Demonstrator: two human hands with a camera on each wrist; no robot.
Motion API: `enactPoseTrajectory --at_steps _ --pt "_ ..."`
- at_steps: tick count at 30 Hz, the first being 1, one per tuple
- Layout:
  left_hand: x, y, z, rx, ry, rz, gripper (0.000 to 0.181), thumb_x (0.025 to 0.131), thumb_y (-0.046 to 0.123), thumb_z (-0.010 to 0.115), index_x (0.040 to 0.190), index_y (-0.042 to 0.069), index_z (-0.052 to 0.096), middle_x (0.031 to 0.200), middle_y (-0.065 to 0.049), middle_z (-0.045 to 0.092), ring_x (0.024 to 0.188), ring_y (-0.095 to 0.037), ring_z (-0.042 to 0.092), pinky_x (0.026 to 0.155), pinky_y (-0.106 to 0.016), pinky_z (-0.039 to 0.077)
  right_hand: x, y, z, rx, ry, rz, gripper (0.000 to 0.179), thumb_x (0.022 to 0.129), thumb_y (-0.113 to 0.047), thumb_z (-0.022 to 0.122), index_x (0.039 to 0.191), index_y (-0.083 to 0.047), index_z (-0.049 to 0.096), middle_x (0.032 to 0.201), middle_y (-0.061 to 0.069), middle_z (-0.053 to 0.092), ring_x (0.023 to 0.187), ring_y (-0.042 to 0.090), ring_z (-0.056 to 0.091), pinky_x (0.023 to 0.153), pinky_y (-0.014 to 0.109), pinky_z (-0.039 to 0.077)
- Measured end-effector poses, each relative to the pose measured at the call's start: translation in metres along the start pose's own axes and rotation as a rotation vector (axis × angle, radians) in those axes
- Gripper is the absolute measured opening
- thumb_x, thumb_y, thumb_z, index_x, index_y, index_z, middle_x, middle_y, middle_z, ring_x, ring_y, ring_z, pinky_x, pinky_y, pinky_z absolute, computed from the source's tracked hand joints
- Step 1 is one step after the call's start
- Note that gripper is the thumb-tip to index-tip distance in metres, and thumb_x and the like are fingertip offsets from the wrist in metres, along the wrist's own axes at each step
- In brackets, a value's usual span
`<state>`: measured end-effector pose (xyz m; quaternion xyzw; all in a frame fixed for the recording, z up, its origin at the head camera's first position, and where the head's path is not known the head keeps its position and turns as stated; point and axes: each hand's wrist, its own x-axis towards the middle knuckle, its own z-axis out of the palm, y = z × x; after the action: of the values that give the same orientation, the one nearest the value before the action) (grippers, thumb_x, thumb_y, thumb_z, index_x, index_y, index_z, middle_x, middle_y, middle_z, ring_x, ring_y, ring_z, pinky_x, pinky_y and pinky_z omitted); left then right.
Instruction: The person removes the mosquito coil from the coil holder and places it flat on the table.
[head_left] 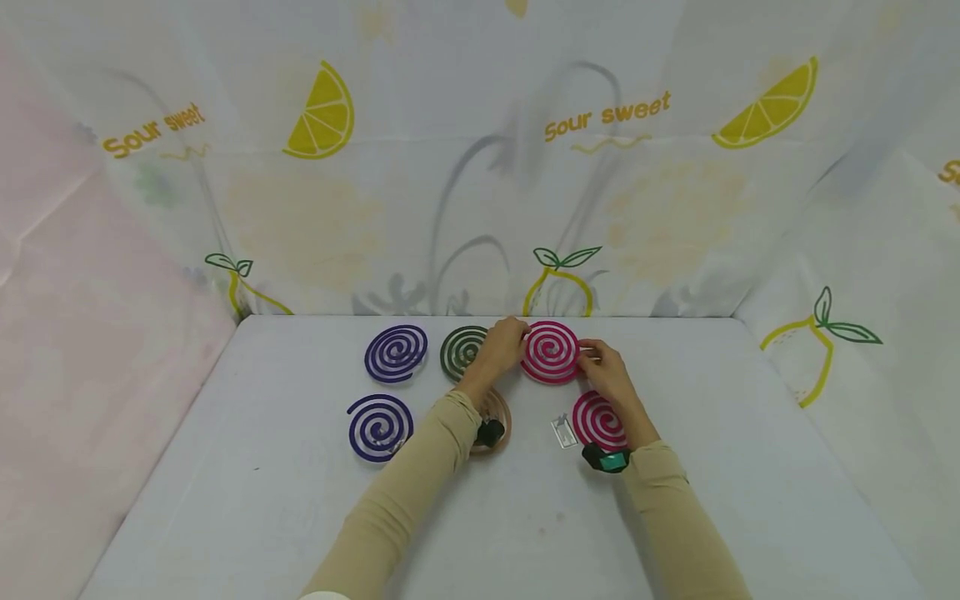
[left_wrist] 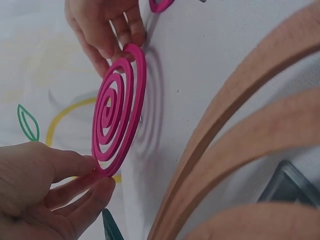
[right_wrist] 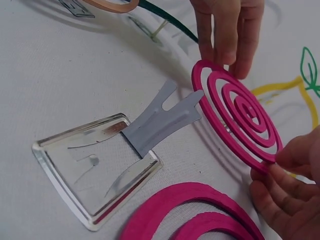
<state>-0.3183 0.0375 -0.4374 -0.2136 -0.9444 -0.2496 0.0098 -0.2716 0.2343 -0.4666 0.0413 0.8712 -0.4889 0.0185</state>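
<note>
A pink mosquito coil at the back of the table is held between both hands. My left hand pinches its left edge between thumb and fingers, plainly seen in the left wrist view. On the opposite edge, my right hand pinches the rim with its thumb and fingertips. The coil is tilted, close over the white table, its shadow beside it. A second pink coil lies under the right wrist. Left of that coil is a metal coil stand with a forked tab bent upward.
Two purple coils lie at the left, one behind the other. A green coil and a brown coil are partly hidden by the left arm. Behind the table hangs a lemon-printed cloth.
</note>
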Motion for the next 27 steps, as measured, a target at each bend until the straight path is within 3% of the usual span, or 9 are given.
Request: enactPoseTrajectory --at_steps 7,12,18,23,27 --pt "-0.0013 -0.0005 -0.0028 -0.058 0.02 -0.02 0.026 0.089 0.002 0.057 0.113 -0.001 0.067 0.106 -0.014 0.069 0.095 -0.024 0.065 0.081 -0.037 0.053 -0.0016 -0.0023 -0.0006 -0.008 -0.004 -0.02 0.038 0.096 -0.012 0.047 0.131 0.001 0.049 0.119 0.026 0.058 0.102 0.033 0.061 0.075 0.021 0.049" --pt "-0.0013 -0.001 -0.0038 -0.056 0.018 -0.015 0.026 0.09 0.002 0.056 0.114 0.0 0.066 0.106 -0.013 0.069 0.091 -0.023 0.064 0.08 -0.037 0.053 -0.0015 -0.0043 -0.001 -0.006 -0.005 -0.03 0.038 0.096 -0.013 0.047 0.131 0.002 0.049 0.119 0.025 0.057 0.102 0.033 0.061 0.075 0.02 0.049" --pt "-0.0002 -0.0001 -0.005 -0.066 0.014 -0.031 0.027 0.092 0.004 0.054 0.116 0.0 0.065 0.109 -0.013 0.069 0.095 -0.023 0.065 0.082 -0.037 0.053 -0.0017 -0.0057 -0.0022 0.015 -0.009 -0.029 0.039 0.096 -0.012 0.047 0.132 0.002 0.048 0.12 0.025 0.056 0.104 0.033 0.061 0.079 0.024 0.052" --pt "-0.0002 0.0001 -0.0065 -0.069 0.01 -0.041 0.025 0.093 0.004 0.054 0.114 0.002 0.067 0.106 -0.011 0.07 0.086 -0.019 0.063 0.077 -0.035 0.053 -0.0009 -0.0068 -0.0024 0.043 -0.023 -0.009 0.039 0.097 -0.013 0.046 0.134 0.001 0.047 0.122 0.024 0.054 0.107 0.033 0.06 0.088 0.036 0.053" --pt "-0.0006 0.0014 -0.0073 -0.064 0.004 -0.04 0.021 0.092 0.004 0.054 0.106 0.003 0.07 0.093 -0.009 0.07 0.072 -0.015 0.056 0.065 -0.028 0.048 -0.0007 -0.0062 -0.0026 0.056 -0.032 0.004 0.039 0.097 -0.012 0.045 0.134 0.002 0.047 0.121 0.024 0.053 0.109 0.034 0.059 0.091 0.039 0.052"
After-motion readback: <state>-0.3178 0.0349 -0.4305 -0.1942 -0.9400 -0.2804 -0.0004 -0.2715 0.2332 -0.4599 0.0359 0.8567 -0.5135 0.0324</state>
